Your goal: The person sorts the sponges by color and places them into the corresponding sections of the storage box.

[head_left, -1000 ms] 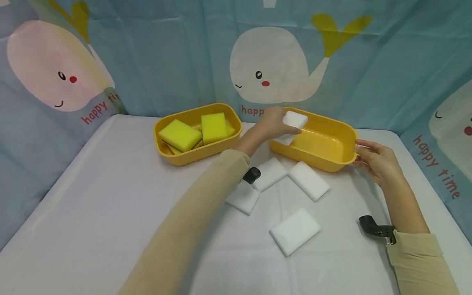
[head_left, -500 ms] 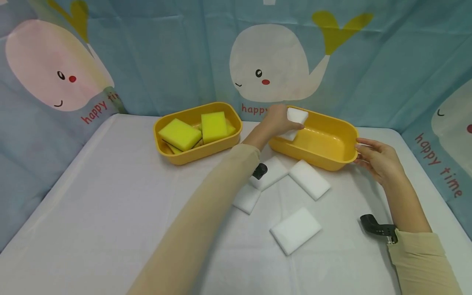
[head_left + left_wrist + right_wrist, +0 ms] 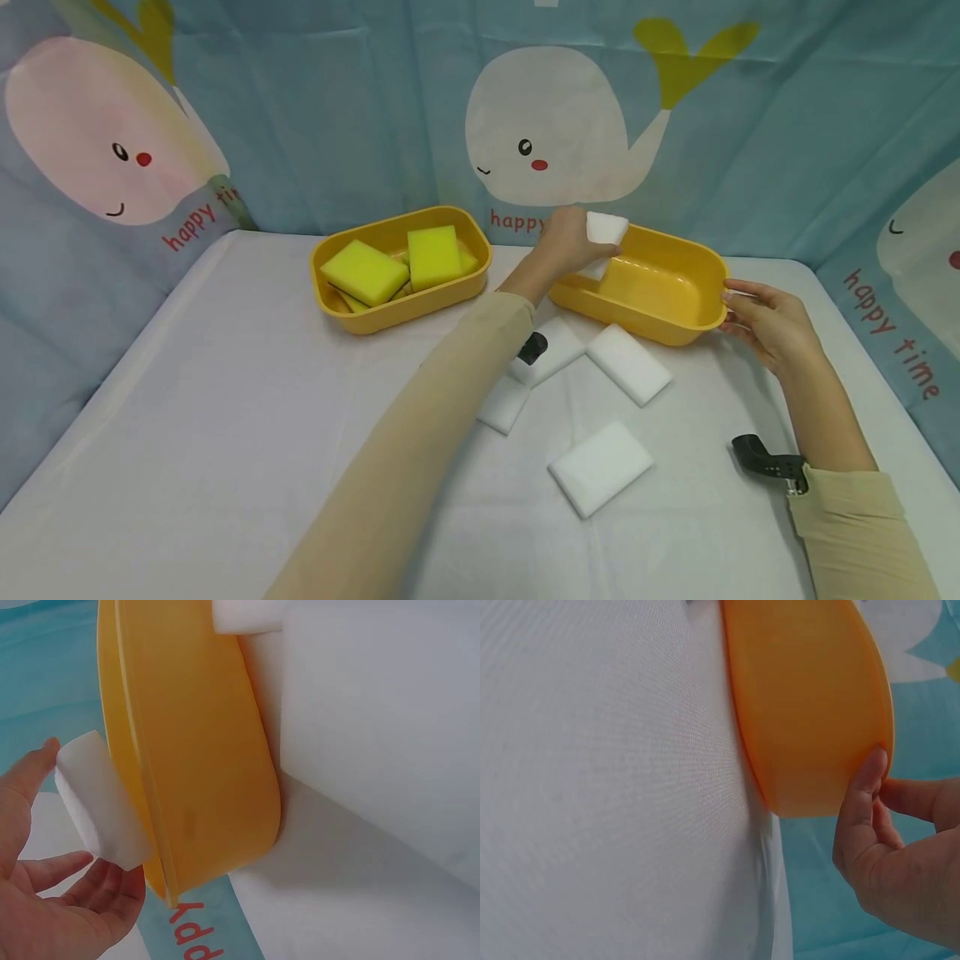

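The person's left hand (image 3: 568, 242) is holding a white rectangular foam block (image 3: 604, 227) at the left end of a glossy yellow oblong plastic tub (image 3: 660, 287), the grip narrowing to a pinch between thumb and fingers. The block is leaning, its long axis seemingly running across the tub's; whether it is touching the tub is staying unclear. The right hand (image 3: 772, 327), farther from the block, is pinching the tub's right end. 4 similar blocks (image 3: 602, 469) are lying nearer the person on the white-clothed counter (image 3: 187, 417).
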Motion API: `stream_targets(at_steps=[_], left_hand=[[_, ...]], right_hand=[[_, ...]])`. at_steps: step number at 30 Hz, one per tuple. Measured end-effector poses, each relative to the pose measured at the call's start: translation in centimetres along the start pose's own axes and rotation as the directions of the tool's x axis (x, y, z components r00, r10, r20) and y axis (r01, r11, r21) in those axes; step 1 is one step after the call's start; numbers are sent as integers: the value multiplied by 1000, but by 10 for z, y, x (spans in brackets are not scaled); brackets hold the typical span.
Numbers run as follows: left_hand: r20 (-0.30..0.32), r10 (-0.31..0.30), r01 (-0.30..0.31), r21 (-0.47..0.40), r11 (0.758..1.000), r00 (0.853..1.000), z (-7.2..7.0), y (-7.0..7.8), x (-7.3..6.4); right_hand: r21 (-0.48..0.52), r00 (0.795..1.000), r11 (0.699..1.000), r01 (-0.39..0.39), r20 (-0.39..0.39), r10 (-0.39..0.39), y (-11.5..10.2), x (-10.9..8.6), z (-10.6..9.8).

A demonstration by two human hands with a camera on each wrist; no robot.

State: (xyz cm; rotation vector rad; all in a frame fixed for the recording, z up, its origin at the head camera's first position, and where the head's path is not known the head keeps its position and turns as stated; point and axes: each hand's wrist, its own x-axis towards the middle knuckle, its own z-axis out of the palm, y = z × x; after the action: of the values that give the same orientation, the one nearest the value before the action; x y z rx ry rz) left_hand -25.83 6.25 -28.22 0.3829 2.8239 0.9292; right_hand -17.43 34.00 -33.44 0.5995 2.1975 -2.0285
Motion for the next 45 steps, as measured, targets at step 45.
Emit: stream_targets(at_steps=[45], left_hand=[[-78,180,-191,-179,965,981,-23,-38,-70]], right_hand=[[-1,1000,1000,16,-4,-16,1,0,0]])
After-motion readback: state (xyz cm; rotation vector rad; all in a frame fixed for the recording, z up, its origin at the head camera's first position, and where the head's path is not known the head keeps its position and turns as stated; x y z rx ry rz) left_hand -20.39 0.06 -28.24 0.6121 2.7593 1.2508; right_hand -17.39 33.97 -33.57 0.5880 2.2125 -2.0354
